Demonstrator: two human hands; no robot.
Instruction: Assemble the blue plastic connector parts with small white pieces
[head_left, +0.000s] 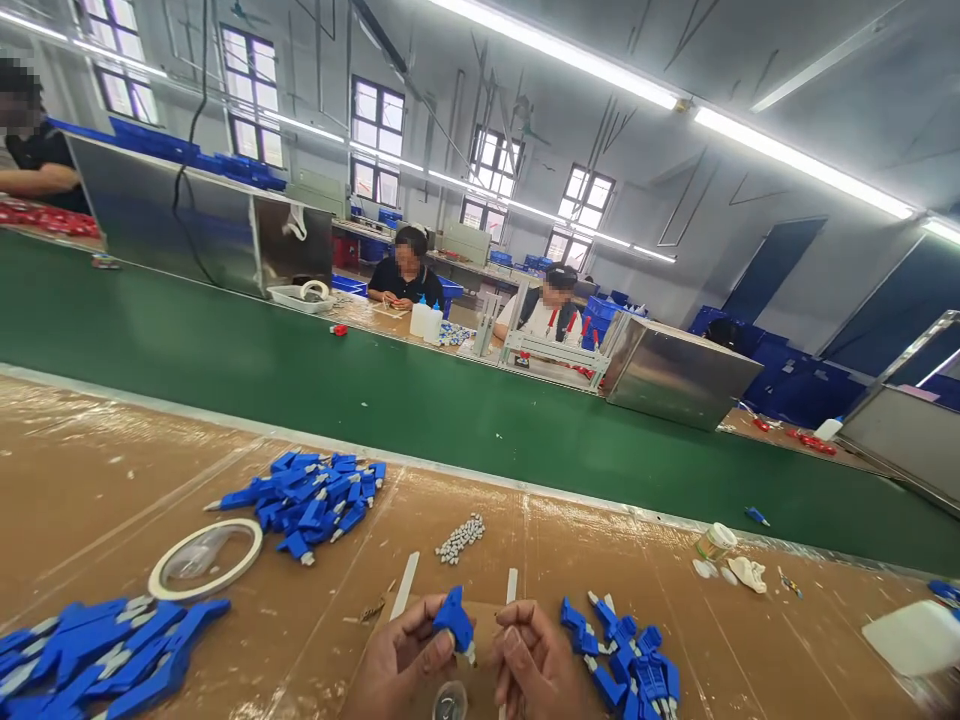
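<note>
My left hand (pixel 397 660) pinches a small blue plastic connector (pixel 455 620) between thumb and fingers at the bottom centre. My right hand (pixel 534 665) is beside it with its fingers curled, fingertips close to the connector's white tip; whether it holds a small part I cannot tell. A round clear lid (pixel 450 702) lies just below the hands. Loose blue connectors lie in a pile (pixel 630 665) to the right, another pile (pixel 315 497) ahead left, and a third (pixel 97 660) at the bottom left. A small heap of white tips (pixel 460 538) sits ahead.
A roll of clear tape (pixel 205 558) lies on the brown taped worktop (pixel 97 480). A green conveyor belt (pixel 375 390) runs across beyond it. Two people sit at the far bench, another at far left. A small jar (pixel 716 541) and a white container (pixel 915 635) stand on the right.
</note>
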